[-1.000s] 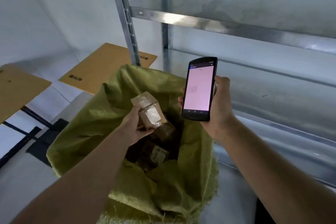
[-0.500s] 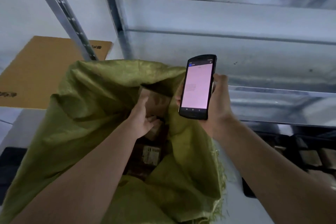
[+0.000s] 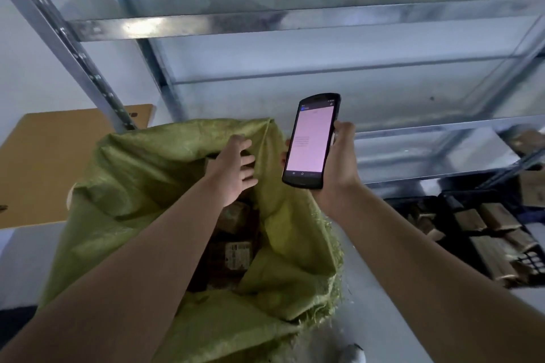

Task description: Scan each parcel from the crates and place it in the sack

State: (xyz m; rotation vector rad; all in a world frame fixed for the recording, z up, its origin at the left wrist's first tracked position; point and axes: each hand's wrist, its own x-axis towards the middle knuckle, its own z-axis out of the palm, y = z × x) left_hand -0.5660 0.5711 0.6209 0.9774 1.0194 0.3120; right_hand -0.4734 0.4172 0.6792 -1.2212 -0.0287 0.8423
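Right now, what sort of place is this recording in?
Probably a parcel depot or stockroom: galvanised metal shelving, a green woven sack holding labelled parcels, and a handheld scanner in the right hand.

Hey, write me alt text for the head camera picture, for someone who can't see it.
A person's open left hand hovers over the mouth of a green sack with parcels inside, while the right hand grips a phone-like scanner with a lit pink screen. Metal shelves stand behind; a dark crate of more parcels sits at lower right.
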